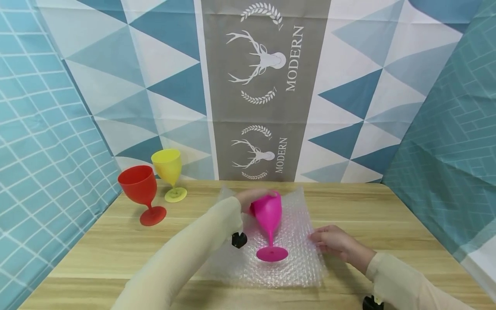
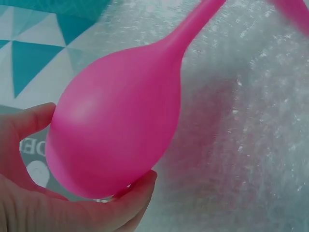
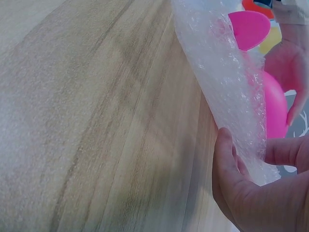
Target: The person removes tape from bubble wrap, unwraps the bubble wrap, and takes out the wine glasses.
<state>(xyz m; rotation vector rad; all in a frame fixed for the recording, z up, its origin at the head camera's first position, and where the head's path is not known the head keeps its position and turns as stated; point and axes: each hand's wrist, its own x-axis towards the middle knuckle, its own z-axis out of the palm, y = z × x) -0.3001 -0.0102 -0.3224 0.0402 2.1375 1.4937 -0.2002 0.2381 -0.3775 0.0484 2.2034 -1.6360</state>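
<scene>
A pink plastic goblet [image 1: 269, 214] lies over a sheet of bubble wrap [image 1: 295, 254], its foot toward me and its bowl pointing away. My left hand [image 1: 251, 199] holds the bowl near the rim; in the left wrist view, thumb and fingers curve round the bowl [image 2: 116, 116] from both sides. At the sheet's right edge, my right hand [image 1: 335, 242] pinches the bubble wrap. The right wrist view shows that edge [image 3: 227, 72] lifted off the table between thumb and fingers. The goblet's mouth is hidden from the left wrist view.
A red goblet [image 1: 139, 186] and a yellow goblet [image 1: 168, 165] stand upright at the table's back left. The wooden table [image 1: 368, 206] meets a patterned backdrop [image 1: 267, 99] behind, with blue tiled sheets on both sides.
</scene>
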